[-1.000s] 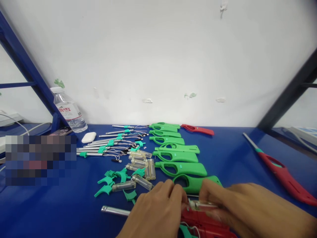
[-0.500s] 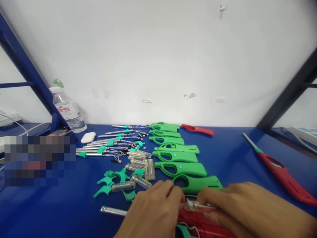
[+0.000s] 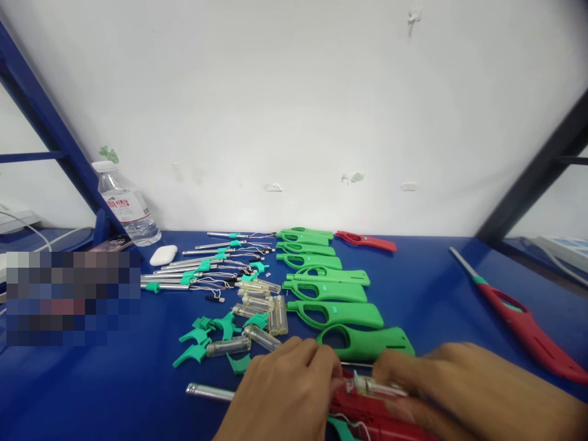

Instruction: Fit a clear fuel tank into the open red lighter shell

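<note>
Red plastic is found at the centre of the work: a long hollow casing (image 3: 362,407) lies low at the near edge of the view, between the two hands. Above its open side, a clear plastic cylinder-shaped cartridge (image 3: 379,387) is gripped between the thumb and forefinger of the right hand (image 3: 452,386), which is slightly blurred. By the left hand (image 3: 287,386), with curled fingers, the left end of the casing is touched; whether it is firmly grasped cannot be told, because the fingertips are mostly hidden. Below, thin white wires (image 3: 356,422) and a curved teal plastic piece (image 3: 340,427) are seen at the casing.

The step in hand is judged to be the seating of the cartridge in the casing. For the next move, a steady casing, a well-aligned cartridge and free wires would seem to be required.

Just beyond the hands, a row of green plastic casings with oval loops (image 3: 372,344) is laid out. To their left, loose clear cartridges (image 3: 229,346), teal curved pieces (image 3: 190,354) and silver metal rods with wires (image 3: 168,286) are spread on the blue tabletop (image 3: 114,392). At the right, a red long-nosed lighter (image 3: 523,327) is placed well apart.
</note>
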Demonstrator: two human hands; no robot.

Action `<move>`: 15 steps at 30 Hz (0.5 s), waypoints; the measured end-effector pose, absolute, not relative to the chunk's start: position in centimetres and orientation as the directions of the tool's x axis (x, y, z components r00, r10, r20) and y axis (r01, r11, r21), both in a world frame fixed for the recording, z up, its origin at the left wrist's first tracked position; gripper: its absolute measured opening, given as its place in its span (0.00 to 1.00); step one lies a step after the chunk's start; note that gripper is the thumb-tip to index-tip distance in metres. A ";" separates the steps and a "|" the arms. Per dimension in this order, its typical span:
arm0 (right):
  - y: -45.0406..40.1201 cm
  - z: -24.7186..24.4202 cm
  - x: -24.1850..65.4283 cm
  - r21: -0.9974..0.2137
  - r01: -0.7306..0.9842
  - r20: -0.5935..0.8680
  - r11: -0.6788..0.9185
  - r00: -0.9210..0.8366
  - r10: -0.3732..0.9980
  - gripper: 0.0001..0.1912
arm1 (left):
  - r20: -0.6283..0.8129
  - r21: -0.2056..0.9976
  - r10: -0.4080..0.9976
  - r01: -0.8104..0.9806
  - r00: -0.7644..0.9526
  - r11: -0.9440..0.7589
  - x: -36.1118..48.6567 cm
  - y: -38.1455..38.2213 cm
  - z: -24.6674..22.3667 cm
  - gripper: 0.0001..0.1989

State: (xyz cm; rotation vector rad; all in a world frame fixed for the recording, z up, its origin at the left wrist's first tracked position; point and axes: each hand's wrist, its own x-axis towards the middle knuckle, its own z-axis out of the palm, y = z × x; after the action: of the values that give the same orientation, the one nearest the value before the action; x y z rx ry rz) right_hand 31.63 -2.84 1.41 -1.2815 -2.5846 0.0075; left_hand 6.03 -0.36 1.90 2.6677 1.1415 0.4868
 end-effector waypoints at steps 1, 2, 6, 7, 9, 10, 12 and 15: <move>-2.8 1.5 31.5 -0.112 0.782 0.233 0.613 -0.579 0.781 0.12 | 0.219 0.303 0.724 0.660 0.654 -0.688 6.0 -0.4 2.0 0.12; -2.8 1.6 31.5 -0.104 0.784 0.243 0.612 -0.577 0.780 0.12 | 0.220 0.303 0.717 0.652 0.662 -0.695 6.0 -0.4 2.0 0.12; -2.7 1.9 31.3 -0.096 0.779 0.231 0.620 -0.588 0.775 0.13 | 0.251 0.301 0.694 0.627 0.675 -0.719 6.0 -0.4 2.3 0.13; -2.6 2.0 31.3 -0.104 0.777 0.221 0.621 -0.590 0.776 0.13 | 0.259 0.294 0.687 0.622 0.679 -0.726 6.0 -0.4 2.3 0.13; -2.6 2.4 31.0 -0.118 0.775 0.210 0.620 -0.591 0.779 0.15 | 0.268 0.282 0.675 0.614 0.687 -0.737 6.0 -0.4 2.3 0.12; -2.5 2.8 30.8 -0.119 0.776 0.188 0.620 -0.595 0.781 0.15 | 0.268 0.281 0.672 0.611 0.690 -0.740 6.0 -0.5 2.3 0.11; -2.5 3.6 30.3 -0.113 0.776 0.125 0.621 -0.609 0.784 0.16 | 0.273 0.281 0.666 0.604 0.695 -0.746 5.9 -0.5 2.2 0.11; -2.3 4.5 29.8 -0.106 0.788 0.018 0.606 -0.608 0.794 0.14 | 0.289 0.264 0.645 0.589 0.707 -0.764 5.9 -0.5 1.9 0.11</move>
State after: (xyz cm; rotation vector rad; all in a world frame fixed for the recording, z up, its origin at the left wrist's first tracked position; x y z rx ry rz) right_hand 29.81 -2.32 4.55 -1.3604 -2.7589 0.1342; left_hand 5.88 -0.45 1.93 2.7603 1.0050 0.5532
